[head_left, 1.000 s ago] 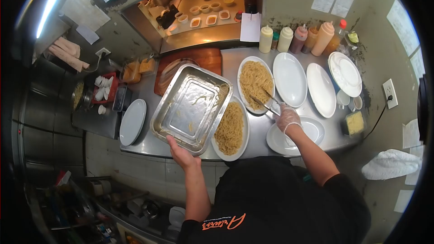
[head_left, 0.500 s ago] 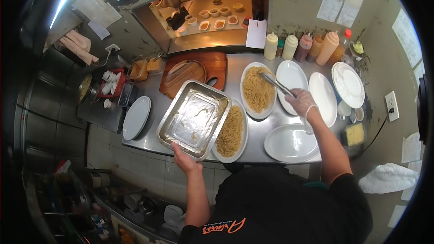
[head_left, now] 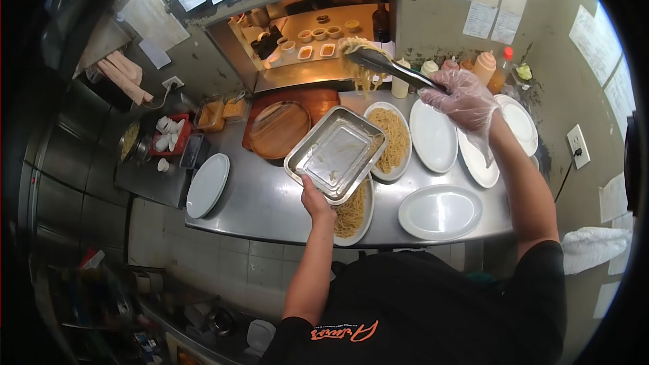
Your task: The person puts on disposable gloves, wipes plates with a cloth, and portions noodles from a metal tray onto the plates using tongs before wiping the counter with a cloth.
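In my gloved right hand [head_left: 466, 101] are metal tongs [head_left: 399, 71], raised high and closed around a clump of noodles [head_left: 364, 51] with strands hanging down. My bare left hand [head_left: 316, 201] grips the near edge of a rectangular metal pan [head_left: 337, 154]; only smears and a few scraps show inside it. The pan is held tilted above the counter and hides part of two oval plates. One heap of noodles [head_left: 391, 138] lies on the farther plate, and another heap of noodles [head_left: 350, 220] on the nearer one.
Bare oval plates [head_left: 441, 213] stand on the steel counter [head_left: 270, 206], with another plate [head_left: 207, 186] at its left end. Behind are a round wooden board [head_left: 279, 130], squeeze bottles [head_left: 485, 66] and a pass-through window with small bowls. A red basket [head_left: 181, 136] sits at left.
The tongs have risen from the farther plate, lifting noodles. My left hand has brought the pan rightward, over the edges of the two noodle plates.
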Demonstrator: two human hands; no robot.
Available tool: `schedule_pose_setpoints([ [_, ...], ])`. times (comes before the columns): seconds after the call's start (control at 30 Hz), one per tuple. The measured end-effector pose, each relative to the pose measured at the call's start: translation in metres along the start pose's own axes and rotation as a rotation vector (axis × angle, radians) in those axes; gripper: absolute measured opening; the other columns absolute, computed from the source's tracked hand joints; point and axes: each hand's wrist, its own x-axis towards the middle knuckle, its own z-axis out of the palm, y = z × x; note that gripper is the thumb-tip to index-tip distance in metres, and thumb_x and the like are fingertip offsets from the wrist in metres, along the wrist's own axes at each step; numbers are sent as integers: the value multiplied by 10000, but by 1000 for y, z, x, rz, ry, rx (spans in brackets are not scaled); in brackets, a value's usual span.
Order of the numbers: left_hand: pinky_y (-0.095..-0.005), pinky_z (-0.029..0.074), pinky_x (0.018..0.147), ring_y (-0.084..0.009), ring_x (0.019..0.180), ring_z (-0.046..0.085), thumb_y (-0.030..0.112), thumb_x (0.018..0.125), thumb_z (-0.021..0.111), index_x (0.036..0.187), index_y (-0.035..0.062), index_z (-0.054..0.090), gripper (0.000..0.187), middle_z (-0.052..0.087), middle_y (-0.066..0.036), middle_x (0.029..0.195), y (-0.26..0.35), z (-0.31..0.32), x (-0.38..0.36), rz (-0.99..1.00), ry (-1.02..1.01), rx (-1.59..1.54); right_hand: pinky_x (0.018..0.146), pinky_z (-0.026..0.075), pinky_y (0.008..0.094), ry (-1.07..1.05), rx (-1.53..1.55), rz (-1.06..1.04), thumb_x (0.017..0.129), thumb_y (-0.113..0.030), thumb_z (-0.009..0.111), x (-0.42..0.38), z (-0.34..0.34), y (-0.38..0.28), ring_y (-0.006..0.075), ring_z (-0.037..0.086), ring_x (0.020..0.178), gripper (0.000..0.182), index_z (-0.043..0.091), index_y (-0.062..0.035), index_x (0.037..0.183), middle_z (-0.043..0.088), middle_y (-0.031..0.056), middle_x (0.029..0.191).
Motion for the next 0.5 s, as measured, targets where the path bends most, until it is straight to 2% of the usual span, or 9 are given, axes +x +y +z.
schedule_pose_setpoints([
  [0.1,-355,497,900,-262,1042,616,349,1022,442,1260,-84,511,499,601,-165,1208,22,-14,-1,132,-31,92,652,440,302,-197,346,272,874,-180,693,-12,-15,-51,125,503,683,183,666,-8,929,570,47,712],
  [0.13,-341,490,890,-250,1012,616,325,1021,453,1231,-84,533,466,617,-151,1177,36,-23,-5,188,-39,171,679,448,316,-283,454,280,909,-186,663,-17,-4,-51,156,508,681,201,687,-30,1034,609,61,736],
  [0.17,-327,483,880,-239,982,617,300,1020,464,1202,-83,555,434,633,-137,1147,50,-31,-10,240,-46,254,675,452,316,-279,500,245,901,-164,668,-25,15,-55,151,516,680,191,685,-34,1040,615,82,722],
  [0.23,-329,490,828,-222,884,626,236,968,526,1126,-71,581,349,667,-137,1003,85,-37,-31,343,11,507,624,437,316,-316,434,259,883,-108,661,-45,54,-65,133,478,641,139,673,-24,993,579,74,689],
  [0.3,-340,496,808,-223,855,632,206,937,541,1114,-64,576,324,670,-145,951,115,-37,-49,393,39,806,650,461,358,-491,217,254,881,-145,652,-60,89,-71,226,533,637,156,661,-36,993,619,145,729],
  [0.33,-353,499,775,-241,813,639,143,876,559,1110,-56,569,307,662,-156,891,117,-39,-50,455,72,871,688,482,411,-533,152,257,886,-228,634,-69,105,-79,325,596,698,208,644,-37,967,642,191,778],
  [0.37,-359,498,773,-253,808,641,126,862,565,1111,-54,569,307,661,-158,891,118,-40,-52,483,69,879,726,496,446,-572,34,259,891,-296,617,-79,126,-82,371,634,783,268,627,-31,932,648,194,788],
  [0.43,-372,496,768,-276,797,644,91,834,578,1112,-52,569,312,661,-164,891,116,-39,-59,544,64,891,798,499,447,-659,25,385,900,-323,606,-95,150,-91,365,645,886,298,613,-32,962,658,198,898],
  [0.5,-392,492,781,-312,838,634,20,769,579,1150,-51,554,388,643,-177,935,105,-46,-54,605,31,914,883,501,425,-641,-47,345,916,-289,588,-111,172,-95,353,634,999,299,605,-15,1035,655,211,1023],
])
